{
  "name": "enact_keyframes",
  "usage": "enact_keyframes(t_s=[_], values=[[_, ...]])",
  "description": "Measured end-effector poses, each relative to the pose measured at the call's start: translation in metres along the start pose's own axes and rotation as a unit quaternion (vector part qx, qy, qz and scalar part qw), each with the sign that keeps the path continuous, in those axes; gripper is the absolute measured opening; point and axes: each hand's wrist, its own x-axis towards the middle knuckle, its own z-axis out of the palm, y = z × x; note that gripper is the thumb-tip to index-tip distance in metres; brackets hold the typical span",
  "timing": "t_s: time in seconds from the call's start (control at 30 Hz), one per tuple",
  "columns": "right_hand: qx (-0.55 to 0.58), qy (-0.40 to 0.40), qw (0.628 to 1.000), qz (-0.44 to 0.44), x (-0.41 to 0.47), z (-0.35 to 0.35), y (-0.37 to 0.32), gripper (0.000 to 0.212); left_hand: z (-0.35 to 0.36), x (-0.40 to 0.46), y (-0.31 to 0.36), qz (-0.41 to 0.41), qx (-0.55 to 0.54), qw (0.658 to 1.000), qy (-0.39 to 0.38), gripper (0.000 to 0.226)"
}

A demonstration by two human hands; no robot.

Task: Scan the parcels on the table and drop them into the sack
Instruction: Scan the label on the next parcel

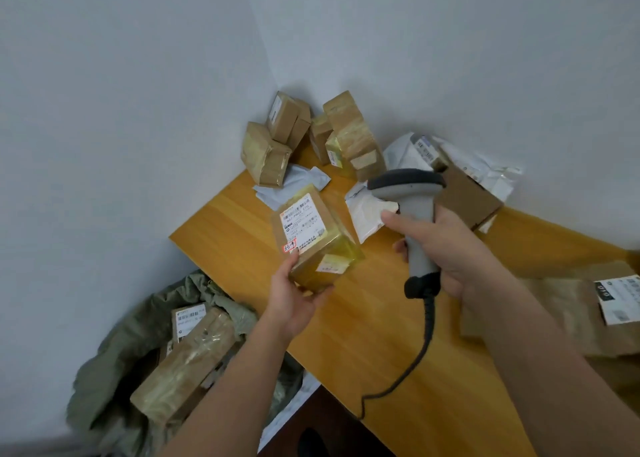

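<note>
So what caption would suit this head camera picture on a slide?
Left hand holds a labelled parcel up to the scanner gripped in the right hand.

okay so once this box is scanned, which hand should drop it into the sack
Left. The left hand already grips the taped box, and the green sack lies just below it, off the table's left edge. The right hand holds the scanner.

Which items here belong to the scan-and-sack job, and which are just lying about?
In the job:
taped parcel in left hand
scanner in right hand
green sack
stacked boxes in the corner
white mailers

Lying about:
nothing plain, only the wooden table itself
</note>
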Motion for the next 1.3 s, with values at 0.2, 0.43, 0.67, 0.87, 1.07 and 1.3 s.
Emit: enact_keyframes(t_s=[0.2,0.43,0.67,0.87,1.07,1.3], values=[[0.044,-0.034,0.994,0.097,0.028,0.067,0.064,0.079,-0.042,-0.025,0.002,-0.035,0.048,0.997,-0.040,0.058],[0.056,-0.033,0.991,0.121,0.033,0.143,0.099,0.083,-0.130,-0.033,0.035,-0.031,0.138,0.986,-0.088,0.102],[0.036,-0.003,0.996,0.087,0.022,0.253,0.104,0.079,-0.247,-0.037,0.120,0.124,0.294,0.936,0.149,0.044],[-0.026,-0.027,0.991,0.126,0.017,0.353,0.122,0.078,-0.414,-0.021,0.147,-0.039,0.640,0.700,0.315,0.017],[-0.105,-0.070,0.976,0.177,0.019,0.385,0.148,0.083,-0.470,-0.003,0.139,-0.028,0.598,0.770,0.221,0.062],[-0.223,-0.104,0.944,0.220,0.036,0.405,0.155,0.093,-0.449,-0.017,0.188,0.274,0.469,0.745,0.387,0.060]])
